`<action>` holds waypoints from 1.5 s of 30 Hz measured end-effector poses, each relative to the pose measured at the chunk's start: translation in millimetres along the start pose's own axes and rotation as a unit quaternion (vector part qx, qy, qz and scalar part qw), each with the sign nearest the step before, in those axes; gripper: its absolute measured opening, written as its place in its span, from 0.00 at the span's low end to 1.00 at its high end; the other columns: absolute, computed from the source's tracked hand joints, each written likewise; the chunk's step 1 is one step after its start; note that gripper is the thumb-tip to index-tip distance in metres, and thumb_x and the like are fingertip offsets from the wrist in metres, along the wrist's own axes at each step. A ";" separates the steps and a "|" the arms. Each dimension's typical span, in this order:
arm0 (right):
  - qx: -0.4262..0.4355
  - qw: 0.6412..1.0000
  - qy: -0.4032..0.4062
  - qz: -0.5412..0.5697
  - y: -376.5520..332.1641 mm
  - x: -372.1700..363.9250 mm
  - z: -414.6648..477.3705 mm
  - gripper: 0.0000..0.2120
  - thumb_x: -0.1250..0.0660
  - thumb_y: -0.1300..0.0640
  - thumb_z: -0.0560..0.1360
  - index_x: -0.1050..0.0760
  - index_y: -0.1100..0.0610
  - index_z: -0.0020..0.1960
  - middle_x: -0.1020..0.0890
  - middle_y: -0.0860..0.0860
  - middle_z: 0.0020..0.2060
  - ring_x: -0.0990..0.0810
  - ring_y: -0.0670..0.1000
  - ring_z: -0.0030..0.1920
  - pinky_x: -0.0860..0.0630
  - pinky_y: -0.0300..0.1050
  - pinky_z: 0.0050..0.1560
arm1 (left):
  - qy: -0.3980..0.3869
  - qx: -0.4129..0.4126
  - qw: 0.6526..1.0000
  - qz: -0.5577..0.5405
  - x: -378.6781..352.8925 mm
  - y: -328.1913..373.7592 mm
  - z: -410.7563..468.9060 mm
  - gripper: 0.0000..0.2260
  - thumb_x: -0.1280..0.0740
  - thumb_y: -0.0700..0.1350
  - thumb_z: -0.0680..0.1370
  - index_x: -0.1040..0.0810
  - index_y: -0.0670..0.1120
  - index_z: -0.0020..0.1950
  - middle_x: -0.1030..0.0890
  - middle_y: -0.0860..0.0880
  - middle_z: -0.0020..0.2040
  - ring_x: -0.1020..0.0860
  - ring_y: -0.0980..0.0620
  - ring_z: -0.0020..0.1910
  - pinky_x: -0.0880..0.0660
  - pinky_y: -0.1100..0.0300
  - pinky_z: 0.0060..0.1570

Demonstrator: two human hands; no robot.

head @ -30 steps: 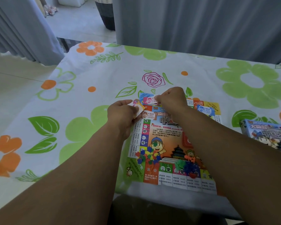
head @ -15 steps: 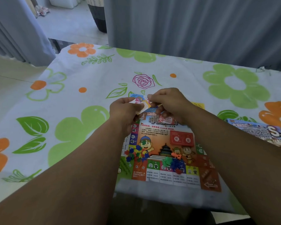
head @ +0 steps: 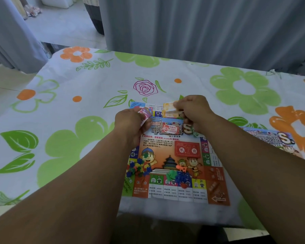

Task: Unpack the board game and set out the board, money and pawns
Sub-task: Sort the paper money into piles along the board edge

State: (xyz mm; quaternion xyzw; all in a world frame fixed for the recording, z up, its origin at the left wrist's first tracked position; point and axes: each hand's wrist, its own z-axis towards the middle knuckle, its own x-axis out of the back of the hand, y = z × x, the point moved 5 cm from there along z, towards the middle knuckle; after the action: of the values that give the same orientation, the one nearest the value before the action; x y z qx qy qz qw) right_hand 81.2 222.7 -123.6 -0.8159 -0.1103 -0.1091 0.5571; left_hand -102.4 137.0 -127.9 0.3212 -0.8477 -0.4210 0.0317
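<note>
Fingers of my left hand (head: 130, 125) grip a pink paper note stack (head: 146, 112); those of my right hand (head: 195, 110) pinch 1 orange paper banknote (head: 168, 110), both at 12 o'clock over the colourful paper game board (head: 176, 155).

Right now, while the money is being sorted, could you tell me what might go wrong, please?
The left forearm lies right beside the loose pawns on the board; a sweep could scatter them off the near table edge. The fanned notes in the left hand, and the orange note pinched by the right hand, may slip.
</note>
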 end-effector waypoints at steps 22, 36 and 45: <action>0.066 0.979 -0.181 -0.070 -12.0 -47.8 -20.2 0.12 0.24 0.54 0.73 0.20 0.63 0.45 0.17 0.56 0.38 0.24 0.49 0.28 0.30 0.41 0.25 | -0.020 -0.016 0.997 0.068 4.5 -2.5 6.7 0.20 0.30 0.25 0.69 0.21 0.39 0.59 0.16 0.37 0.50 0.15 0.36 0.43 0.18 0.42 0.47; 0.020 0.990 -0.135 -0.017 -11.7 -64.3 -9.5 0.04 0.31 0.66 0.76 0.19 0.65 0.49 0.23 0.54 0.28 0.27 0.49 0.27 0.29 0.42 0.27 | 0.037 -0.016 0.998 0.047 30.7 9.8 12.4 0.08 0.40 0.33 0.81 0.21 0.39 0.54 0.19 0.41 0.50 0.19 0.46 0.46 0.20 0.49 0.57; -0.014 0.999 -0.048 -0.019 -5.4 -75.0 1.3 0.05 0.35 0.66 0.76 0.21 0.67 0.48 0.25 0.57 0.29 0.32 0.50 0.25 0.35 0.39 0.25 | 0.053 0.014 0.998 0.031 42.3 10.3 12.8 0.09 0.40 0.36 0.82 0.22 0.43 0.46 0.18 0.40 0.40 0.20 0.48 0.37 0.19 0.53 0.49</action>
State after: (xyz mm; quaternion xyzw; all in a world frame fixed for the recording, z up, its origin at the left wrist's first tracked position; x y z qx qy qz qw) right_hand 8.2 221.4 -141.9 -0.8256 -0.1506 -0.0822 0.5376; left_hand -145.3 126.3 -137.8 0.3168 -0.8602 -0.3904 0.0851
